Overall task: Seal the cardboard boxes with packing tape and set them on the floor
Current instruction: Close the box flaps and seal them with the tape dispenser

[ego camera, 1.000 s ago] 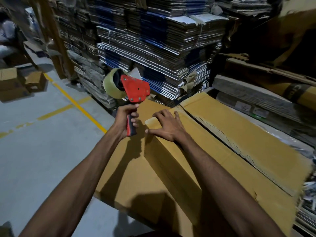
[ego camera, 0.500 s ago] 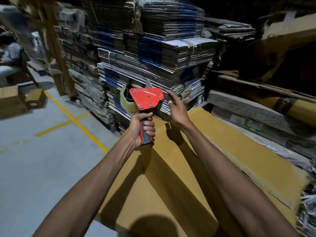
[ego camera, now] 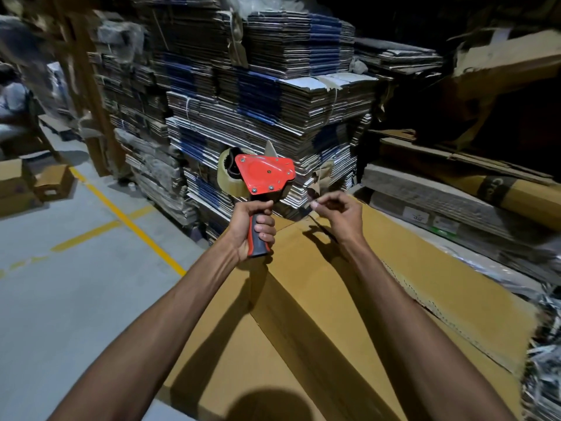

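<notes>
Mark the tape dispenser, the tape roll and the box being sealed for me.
tape dispenser point(ego camera: 264, 174): head view, on its red side plate.
tape roll point(ego camera: 224, 177): head view, on the roll's outer edge left of the plate.
cardboard box point(ego camera: 309, 287): head view, on the top flap between the forearms.

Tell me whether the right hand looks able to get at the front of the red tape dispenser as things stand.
Probably yes. The right hand hovers beside the red tape dispenser, which the left hand holds up by its handle above the brown cardboard box. Nothing stands between them.
</notes>
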The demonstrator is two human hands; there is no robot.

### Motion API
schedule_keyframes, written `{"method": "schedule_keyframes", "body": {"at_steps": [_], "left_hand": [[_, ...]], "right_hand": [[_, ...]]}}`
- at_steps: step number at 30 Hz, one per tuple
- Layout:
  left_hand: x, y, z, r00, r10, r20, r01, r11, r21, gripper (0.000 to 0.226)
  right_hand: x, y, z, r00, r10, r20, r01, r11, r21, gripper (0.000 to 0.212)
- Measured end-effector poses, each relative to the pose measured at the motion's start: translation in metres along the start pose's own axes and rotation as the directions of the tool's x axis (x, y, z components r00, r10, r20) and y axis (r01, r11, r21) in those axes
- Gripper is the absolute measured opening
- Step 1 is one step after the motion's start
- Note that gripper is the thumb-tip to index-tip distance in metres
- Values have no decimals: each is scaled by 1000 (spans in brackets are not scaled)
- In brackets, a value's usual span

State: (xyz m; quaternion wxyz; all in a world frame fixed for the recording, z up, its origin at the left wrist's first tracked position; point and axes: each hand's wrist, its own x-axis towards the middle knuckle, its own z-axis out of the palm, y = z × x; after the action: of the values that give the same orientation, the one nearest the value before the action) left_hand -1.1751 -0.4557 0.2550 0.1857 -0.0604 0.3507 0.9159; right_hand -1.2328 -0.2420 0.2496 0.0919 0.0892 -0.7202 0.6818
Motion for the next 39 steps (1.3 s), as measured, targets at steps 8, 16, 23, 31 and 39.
{"method": "schedule_keyframes", "body": {"at_steps": [8,16,23,31,39], "left_hand": [[9,12,18,995,18,-102,-2,988,156,29],[16,16,45,987,55,-152,9,919,393,12],[19,28,49,983,103,-150,7,801,599,17],[28,28,59,955,292,-48,-76,398,914,22],[21,33,47,956,290,-42,-68,358,931,7]], "right_hand": [[-24,-6,4,818,522,241,-569,796,207,43],[24,-35,19,683,696,224,-726,612,313,64],[71,-48,-3,842,538,37,-536,843,-44,16],[102,-40,-31,975,209,72,-154,877,-454,40],[145,-26,-71,989,-11,-150,-88,766,-637,17]]}}
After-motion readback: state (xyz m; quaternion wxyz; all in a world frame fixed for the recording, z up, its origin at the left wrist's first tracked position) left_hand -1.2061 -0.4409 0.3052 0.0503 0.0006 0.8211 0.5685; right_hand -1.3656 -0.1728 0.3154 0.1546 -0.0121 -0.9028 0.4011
